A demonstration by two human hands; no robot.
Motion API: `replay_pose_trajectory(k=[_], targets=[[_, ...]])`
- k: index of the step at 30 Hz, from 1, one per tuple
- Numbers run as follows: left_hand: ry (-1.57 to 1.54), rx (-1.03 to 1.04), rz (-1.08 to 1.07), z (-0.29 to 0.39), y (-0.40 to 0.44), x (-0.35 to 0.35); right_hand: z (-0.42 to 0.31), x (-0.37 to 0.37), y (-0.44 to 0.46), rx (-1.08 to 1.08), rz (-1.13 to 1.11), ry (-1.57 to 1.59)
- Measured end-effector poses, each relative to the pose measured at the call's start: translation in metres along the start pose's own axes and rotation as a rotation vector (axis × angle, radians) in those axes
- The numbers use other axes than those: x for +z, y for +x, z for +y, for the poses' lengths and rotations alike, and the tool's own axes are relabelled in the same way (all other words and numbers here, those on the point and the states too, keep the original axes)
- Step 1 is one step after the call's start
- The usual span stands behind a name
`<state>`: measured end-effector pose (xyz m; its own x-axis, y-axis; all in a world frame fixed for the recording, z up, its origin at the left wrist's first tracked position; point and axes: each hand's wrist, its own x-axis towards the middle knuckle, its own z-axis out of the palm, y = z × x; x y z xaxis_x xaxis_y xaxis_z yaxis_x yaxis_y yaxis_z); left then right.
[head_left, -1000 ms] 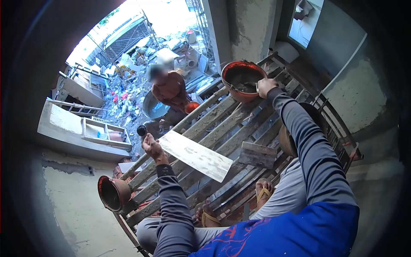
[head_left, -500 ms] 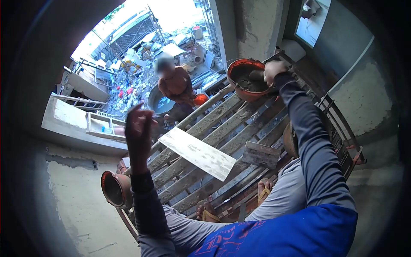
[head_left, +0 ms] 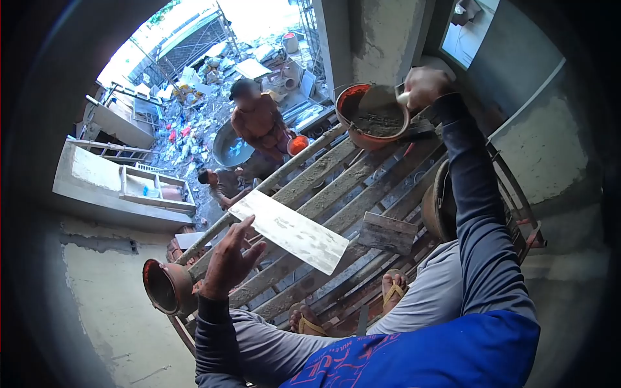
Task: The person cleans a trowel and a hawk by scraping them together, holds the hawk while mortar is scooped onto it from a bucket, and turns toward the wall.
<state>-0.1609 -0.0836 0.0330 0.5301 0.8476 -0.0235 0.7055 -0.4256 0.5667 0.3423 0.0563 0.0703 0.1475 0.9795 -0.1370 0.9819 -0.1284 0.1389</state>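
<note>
My right hand (head_left: 427, 87) grips the handle of a trowel (head_left: 378, 98), whose blade is over the orange-rimmed bucket (head_left: 373, 143). Grey mortar (head_left: 380, 123) fills part of that bucket. My left hand (head_left: 231, 260) holds nothing, its fingers apart, beside the near-left edge of a pale flat board (head_left: 291, 231). This board lies across the scaffold planks and is blotched with grey. A smaller, mortar-stained wooden piece (head_left: 388, 233) rests to its right, close to my feet.
Gapped planks (head_left: 317, 171) form the platform under me. A second bucket (head_left: 441, 204) stands at my right knee, another bucket (head_left: 165, 288) at the left end. Below, two people work near a large round tub (head_left: 231, 147) amid rubble. Plastered walls (head_left: 119, 310) flank the platform.
My left hand has come down toward the pale board. My right hand has risen slightly, and the trowel blade now shows higher at the bucket's rim. The view has shifted a little.
</note>
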Motion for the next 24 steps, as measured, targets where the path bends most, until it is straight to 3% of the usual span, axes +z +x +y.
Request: replay_pose_trajectory(k=[2, 4, 5, 8, 12, 18, 20, 22, 24], targets=[[0.022, 0.043, -0.011, 0.001, 0.006, 0.003, -0.024, 0.029, 0.009, -0.032, -0.130, -0.114], [-0.013, 0.041, -0.055, 0.001, 0.006, 0.006, -0.049, 0.091, 0.012, 0.004, 0.016, -0.133], [-0.019, 0.033, -0.071, 0.001, 0.006, 0.007, -0.057, 0.112, 0.018, -0.011, -0.027, -0.144], [-0.012, 0.020, -0.080, 0.000, 0.000, 0.008, -0.054, 0.115, 0.029, -0.051, -0.005, -0.133], [0.020, 0.019, -0.059, -0.001, -0.001, 0.002, -0.020, 0.030, 0.012, -0.070, -0.100, -0.168], [-0.026, 0.026, -0.076, -0.006, 0.016, 0.005, 0.010, -0.011, -0.006, 0.075, 0.085, -0.045], [-0.034, 0.029, -0.087, -0.011, 0.018, 0.010, -0.004, 0.035, 0.013, 0.117, 0.043, -0.164], [-0.026, 0.030, -0.082, -0.015, 0.016, 0.009, -0.002, 0.128, 0.040, 0.065, 0.169, -0.094], [-0.001, 0.034, -0.061, -0.018, 0.013, 0.006, -0.002, 0.178, 0.055, 0.078, 0.124, 0.075]])
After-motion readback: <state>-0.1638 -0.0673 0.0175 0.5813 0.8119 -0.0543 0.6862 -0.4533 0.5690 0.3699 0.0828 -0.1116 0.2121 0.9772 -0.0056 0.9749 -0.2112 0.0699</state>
